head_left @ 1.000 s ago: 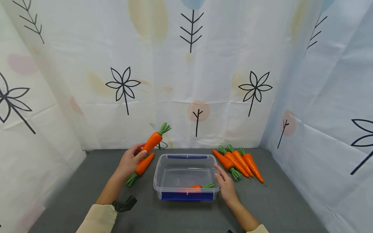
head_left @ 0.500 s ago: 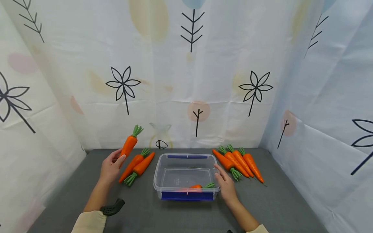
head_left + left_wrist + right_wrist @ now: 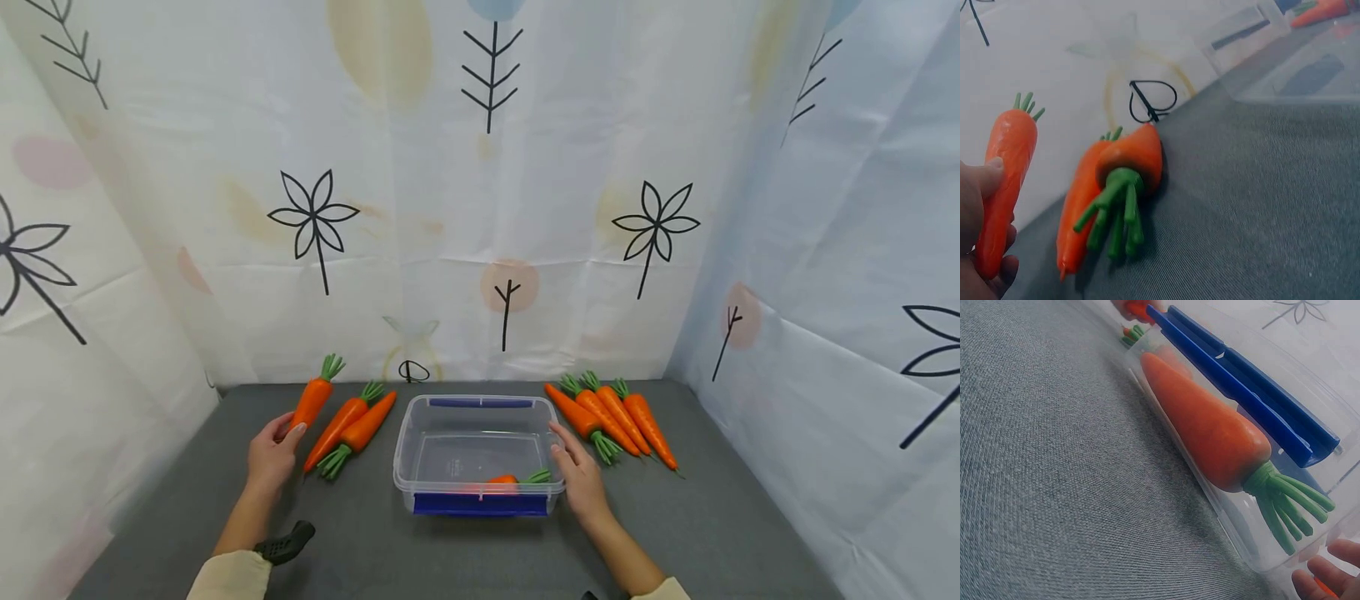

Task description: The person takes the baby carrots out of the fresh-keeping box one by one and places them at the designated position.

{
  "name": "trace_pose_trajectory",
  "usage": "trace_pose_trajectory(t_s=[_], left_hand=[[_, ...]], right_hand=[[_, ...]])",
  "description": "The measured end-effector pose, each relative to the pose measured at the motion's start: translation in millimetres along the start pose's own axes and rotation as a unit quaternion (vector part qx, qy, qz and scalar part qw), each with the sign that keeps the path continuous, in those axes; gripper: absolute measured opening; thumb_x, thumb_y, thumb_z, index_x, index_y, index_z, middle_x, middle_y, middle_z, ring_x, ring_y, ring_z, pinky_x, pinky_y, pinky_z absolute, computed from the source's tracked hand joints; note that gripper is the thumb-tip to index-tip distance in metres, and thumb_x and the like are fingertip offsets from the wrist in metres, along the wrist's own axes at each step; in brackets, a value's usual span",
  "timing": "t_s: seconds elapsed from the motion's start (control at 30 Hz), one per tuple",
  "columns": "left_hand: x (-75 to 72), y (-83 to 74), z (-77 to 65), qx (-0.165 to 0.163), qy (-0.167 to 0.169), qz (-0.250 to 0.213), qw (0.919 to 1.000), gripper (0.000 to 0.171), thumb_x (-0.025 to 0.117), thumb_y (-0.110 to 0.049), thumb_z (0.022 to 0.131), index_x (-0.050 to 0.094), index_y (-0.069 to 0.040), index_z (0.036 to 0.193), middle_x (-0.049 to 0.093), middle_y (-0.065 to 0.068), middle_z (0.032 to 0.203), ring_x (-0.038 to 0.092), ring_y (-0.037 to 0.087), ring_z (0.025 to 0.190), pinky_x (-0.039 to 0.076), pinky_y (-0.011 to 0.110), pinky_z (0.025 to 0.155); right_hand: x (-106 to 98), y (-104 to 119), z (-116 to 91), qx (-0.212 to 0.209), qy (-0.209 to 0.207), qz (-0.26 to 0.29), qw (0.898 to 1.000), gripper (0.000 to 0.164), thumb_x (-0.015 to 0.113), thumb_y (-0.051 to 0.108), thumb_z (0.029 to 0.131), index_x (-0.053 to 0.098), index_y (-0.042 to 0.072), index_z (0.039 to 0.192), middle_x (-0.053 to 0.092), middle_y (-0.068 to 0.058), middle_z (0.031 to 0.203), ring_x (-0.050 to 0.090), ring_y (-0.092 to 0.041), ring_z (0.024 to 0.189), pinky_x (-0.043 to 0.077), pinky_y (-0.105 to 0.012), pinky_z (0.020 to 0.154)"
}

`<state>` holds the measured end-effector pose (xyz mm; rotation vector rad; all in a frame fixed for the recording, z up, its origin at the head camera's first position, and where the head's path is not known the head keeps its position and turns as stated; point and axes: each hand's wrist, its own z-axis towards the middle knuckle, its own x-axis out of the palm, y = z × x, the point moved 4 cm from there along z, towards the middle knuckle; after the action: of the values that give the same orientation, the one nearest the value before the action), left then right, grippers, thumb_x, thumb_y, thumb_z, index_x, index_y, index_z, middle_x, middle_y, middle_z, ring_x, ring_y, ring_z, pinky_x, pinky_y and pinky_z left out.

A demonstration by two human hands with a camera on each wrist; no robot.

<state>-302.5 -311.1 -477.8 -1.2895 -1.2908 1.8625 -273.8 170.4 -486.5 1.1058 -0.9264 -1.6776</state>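
Observation:
My left hand (image 3: 270, 457) holds an orange carrot (image 3: 312, 403) by its lower part, thumb on the near side and green stalks pointing up. Just right of it, two more carrots lie side by side on the cloth, one with stalks away (image 3: 336, 429) and one with stalks toward me (image 3: 369, 423). A clear plastic box (image 3: 402, 454) with blue latches stands in the middle, lidless. Inside, along its front wall, lies one carrot (image 3: 1210, 428), seen through the plastic in the right wrist view. My right hand (image 3: 583, 479) rests its extended fingers against the box's right side.
To the right of the box several carrots (image 3: 622, 417) lie in a slanting group on the grey cloth (image 3: 480, 558). A white patterned curtain (image 3: 450, 208) closes off the back and both sides.
My left hand has moved left and lowered with the carrot, from above the pair on the left to beside it. The right hand and the box stay put.

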Motion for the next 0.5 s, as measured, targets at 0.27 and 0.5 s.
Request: trace_pose_trajectory(t_s=[0.27,0.5], left_hand=[[2.1,17.3,1.0,-0.011,-0.026,0.04,0.9988,0.051,0.054,-0.031,0.101,0.047,0.003,0.138,0.053,0.026,0.113,0.05,0.033,0.092,0.04,0.033,0.066],[3.4,23.4,1.9,0.007,-0.039,0.077,0.9963,0.045,0.058,-0.022,0.099,0.05,0.006,0.133,0.055,0.025,0.104,0.051,0.034,0.085,0.039,0.035,0.064]], right_hand=[[-0.8,1.8,-0.7,0.001,0.002,0.003,1.0,0.037,0.05,0.018,0.101,0.056,0.011,0.138,0.053,-0.012,0.139,0.054,-0.035,0.12,0.037,-0.056,0.101],[-1.2,4.0,-1.1,-0.01,0.007,0.004,1.0,0.039,0.049,0.019,0.103,0.053,0.009,0.14,0.052,-0.014,0.14,0.054,-0.035,0.12,0.037,-0.056,0.101]])
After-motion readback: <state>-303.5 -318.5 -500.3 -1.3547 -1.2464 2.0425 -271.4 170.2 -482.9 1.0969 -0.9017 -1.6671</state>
